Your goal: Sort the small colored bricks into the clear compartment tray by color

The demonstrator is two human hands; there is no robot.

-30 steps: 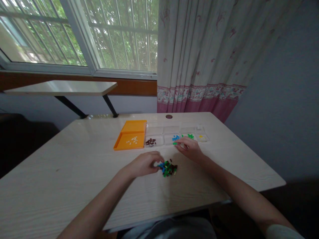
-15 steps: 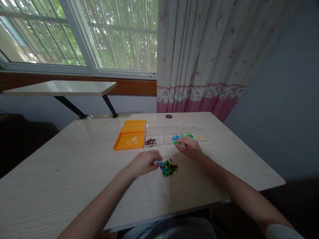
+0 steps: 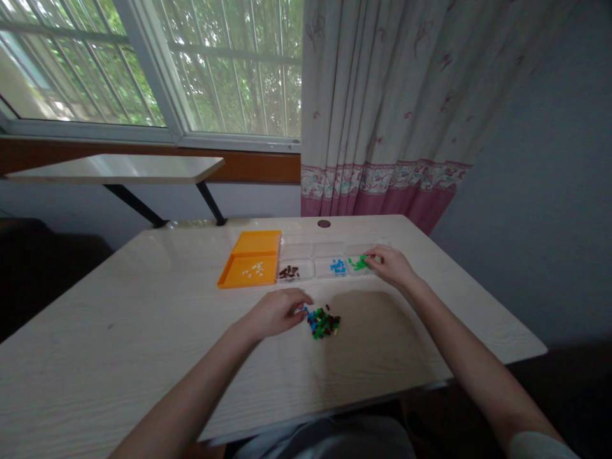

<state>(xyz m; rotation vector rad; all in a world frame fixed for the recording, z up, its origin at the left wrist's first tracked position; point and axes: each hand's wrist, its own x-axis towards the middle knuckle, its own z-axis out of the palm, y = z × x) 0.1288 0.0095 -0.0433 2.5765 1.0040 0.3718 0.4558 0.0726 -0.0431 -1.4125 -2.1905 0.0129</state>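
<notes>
A small heap of mixed coloured beads (image 3: 324, 320) lies on the pale wooden table (image 3: 143, 331). My left hand (image 3: 277, 312) rests at the heap's left edge, fingers curled in a pinch against the beads. My right hand (image 3: 391, 264) reaches to the clear compartment tray (image 3: 306, 252), fingers pinched over the green beads (image 3: 358, 262); what they hold is too small to see. Blue beads (image 3: 338, 266) and brown beads (image 3: 289, 272) fill the compartments to the left.
An orange lid (image 3: 252, 258) with a few white beads stands left of the clear tray. A cable hole (image 3: 324, 224) is at the table's far edge. A curtain (image 3: 382, 102), a window and a folding shelf (image 3: 115, 169) are behind.
My right hand has moved right and back, from the blue compartment's front edge to the green compartment. My left hand has stayed by the heap.
</notes>
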